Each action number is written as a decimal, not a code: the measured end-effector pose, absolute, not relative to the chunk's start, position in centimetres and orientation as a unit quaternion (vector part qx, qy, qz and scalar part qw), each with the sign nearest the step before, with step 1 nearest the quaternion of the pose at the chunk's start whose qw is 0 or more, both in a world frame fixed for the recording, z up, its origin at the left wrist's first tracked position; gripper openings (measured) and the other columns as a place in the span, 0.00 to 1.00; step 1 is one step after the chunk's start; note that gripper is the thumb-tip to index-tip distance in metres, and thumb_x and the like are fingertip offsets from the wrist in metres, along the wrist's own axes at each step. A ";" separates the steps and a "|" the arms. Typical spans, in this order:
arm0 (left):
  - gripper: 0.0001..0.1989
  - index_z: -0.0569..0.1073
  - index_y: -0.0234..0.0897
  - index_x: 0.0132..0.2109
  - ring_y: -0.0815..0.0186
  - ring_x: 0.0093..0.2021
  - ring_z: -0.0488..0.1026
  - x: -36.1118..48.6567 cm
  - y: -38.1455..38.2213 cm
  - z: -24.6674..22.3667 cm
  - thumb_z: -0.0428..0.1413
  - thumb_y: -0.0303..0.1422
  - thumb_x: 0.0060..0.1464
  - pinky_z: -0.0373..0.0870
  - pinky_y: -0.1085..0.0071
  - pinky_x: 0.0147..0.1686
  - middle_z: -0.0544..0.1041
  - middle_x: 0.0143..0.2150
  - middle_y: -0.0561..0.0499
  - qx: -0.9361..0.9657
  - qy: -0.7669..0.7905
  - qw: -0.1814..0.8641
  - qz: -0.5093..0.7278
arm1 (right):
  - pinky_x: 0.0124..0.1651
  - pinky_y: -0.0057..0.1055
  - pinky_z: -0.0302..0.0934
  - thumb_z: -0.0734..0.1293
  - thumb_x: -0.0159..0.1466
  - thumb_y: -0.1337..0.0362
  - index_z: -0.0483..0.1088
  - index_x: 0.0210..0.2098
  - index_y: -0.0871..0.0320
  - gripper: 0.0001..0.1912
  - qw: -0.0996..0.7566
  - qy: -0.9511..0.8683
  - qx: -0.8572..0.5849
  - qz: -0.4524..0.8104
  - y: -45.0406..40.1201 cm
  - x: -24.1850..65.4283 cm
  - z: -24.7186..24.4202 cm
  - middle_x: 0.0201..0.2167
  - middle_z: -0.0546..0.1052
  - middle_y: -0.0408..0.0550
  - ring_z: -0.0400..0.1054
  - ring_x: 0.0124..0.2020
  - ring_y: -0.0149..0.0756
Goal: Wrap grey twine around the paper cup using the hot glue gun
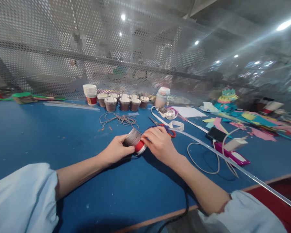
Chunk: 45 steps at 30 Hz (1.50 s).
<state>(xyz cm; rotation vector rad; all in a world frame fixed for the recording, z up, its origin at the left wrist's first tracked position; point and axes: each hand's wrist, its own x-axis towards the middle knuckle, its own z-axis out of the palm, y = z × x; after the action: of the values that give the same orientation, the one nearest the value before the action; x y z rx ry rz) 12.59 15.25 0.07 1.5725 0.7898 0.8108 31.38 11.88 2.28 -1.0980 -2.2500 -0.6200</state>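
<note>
"What's in the left grip (117,148)?"

"A cup (133,139), tilted, fingers and thumb closed round its grey, cord-wrapped part. A red band shows at the lower end, over by the right grip (158,142)."

"And that right one?"

"Fingers bent and bunched, tips against the cup's side. Whether they're pinching cord, I can't tell from here."

"Anything inside the cup?"

"Can't see in; it's turned away from us."

"What about those pots (111,104) beyond the grips?"

"Brown-sided, white on top, thin loop handles on some. They stand upright in a cluster. I can't make out whether the white is a lid or a filling."

"And farther left of them?"

"A stack (90,92) of paper cups, nested one in another, red and white on the outside. Beyond the right grip there's a pale jar (162,98); its contents don't show."

"Is that cord (124,120) nearer?"

"Yes, loosely coiled on the desk (70,132), between the left grip and the pots. Scissors (172,133) lie just beside the right grip."
</note>
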 end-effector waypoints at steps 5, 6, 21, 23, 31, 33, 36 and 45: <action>0.07 0.74 0.33 0.33 0.71 0.27 0.65 12.4 15.3 0.3 0.56 0.31 0.44 0.62 0.74 0.30 0.70 0.25 0.55 0.647 0.327 0.592 0.351 | 0.42 0.35 0.54 0.59 0.69 0.67 0.68 0.33 0.58 0.10 0.288 -0.835 -0.435 -0.177 11.8 31.4 2.2 0.32 0.77 0.47 0.67 0.34 0.34; 0.07 0.74 0.33 0.32 0.71 0.28 0.65 12.3 15.3 0.3 0.56 0.33 0.46 0.62 0.74 0.30 0.71 0.25 0.55 0.643 0.322 0.597 0.357 | 0.42 0.35 0.54 0.59 0.69 0.67 0.68 0.33 0.58 0.10 0.292 -0.833 -0.440 -0.163 11.8 31.4 2.2 0.32 0.76 0.47 0.68 0.34 0.34; 0.09 0.78 0.33 0.36 0.67 0.33 0.71 12.3 15.4 0.3 0.58 0.30 0.45 0.68 0.70 0.37 0.78 0.34 0.50 0.623 0.327 0.579 0.412 | 0.42 0.37 0.62 0.64 0.65 0.66 0.70 0.36 0.57 0.04 0.389 -0.809 -0.435 -0.069 11.5 31.3 1.9 0.35 0.76 0.49 0.70 0.38 0.38; 0.09 0.77 0.33 0.35 0.68 0.31 0.71 12.3 15.3 0.3 0.58 0.30 0.44 0.68 0.70 0.36 0.78 0.32 0.50 0.628 0.333 0.569 0.415 | 0.42 0.37 0.62 0.65 0.64 0.66 0.71 0.35 0.58 0.04 0.386 -0.810 -0.431 -0.095 11.4 31.2 1.7 0.35 0.76 0.50 0.70 0.38 0.38; 0.08 0.76 0.32 0.35 0.67 0.32 0.71 12.2 15.1 0.2 0.57 0.31 0.45 0.68 0.71 0.36 0.77 0.31 0.51 0.652 0.333 0.551 0.402 | 0.39 0.36 0.59 0.63 0.66 0.67 0.71 0.35 0.59 0.05 0.368 -0.821 -0.410 -0.151 11.3 31.0 1.6 0.34 0.76 0.50 0.69 0.36 0.37; 0.09 0.76 0.32 0.35 0.66 0.34 0.72 12.2 15.1 0.1 0.57 0.32 0.47 0.68 0.70 0.37 0.77 0.32 0.50 0.656 0.331 0.551 0.396 | 0.39 0.36 0.58 0.62 0.66 0.67 0.70 0.34 0.59 0.06 0.361 -0.823 -0.412 -0.151 11.4 30.9 1.5 0.33 0.76 0.49 0.68 0.35 0.37; 0.10 0.76 0.32 0.37 0.65 0.35 0.73 12.2 15.2 0.0 0.56 0.33 0.49 0.69 0.69 0.38 0.77 0.33 0.50 0.670 0.330 0.543 0.384 | 0.39 0.35 0.58 0.61 0.67 0.68 0.69 0.32 0.59 0.07 0.351 -0.823 -0.420 -0.152 11.4 30.8 1.5 0.32 0.76 0.49 0.68 0.35 0.36; 0.10 0.76 0.33 0.39 0.66 0.35 0.73 12.1 15.2 -0.2 0.56 0.32 0.50 0.68 0.71 0.37 0.78 0.34 0.51 0.688 0.321 0.525 0.384 | 0.39 0.35 0.56 0.61 0.66 0.69 0.68 0.31 0.58 0.08 0.342 -0.816 -0.435 -0.169 11.3 30.7 1.6 0.31 0.76 0.48 0.68 0.34 0.37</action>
<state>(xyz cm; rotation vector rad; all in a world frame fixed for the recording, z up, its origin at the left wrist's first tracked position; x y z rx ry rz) 12.10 15.23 -0.21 1.6473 0.7690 0.9186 30.67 11.27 1.58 -1.1304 -2.1202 -0.4403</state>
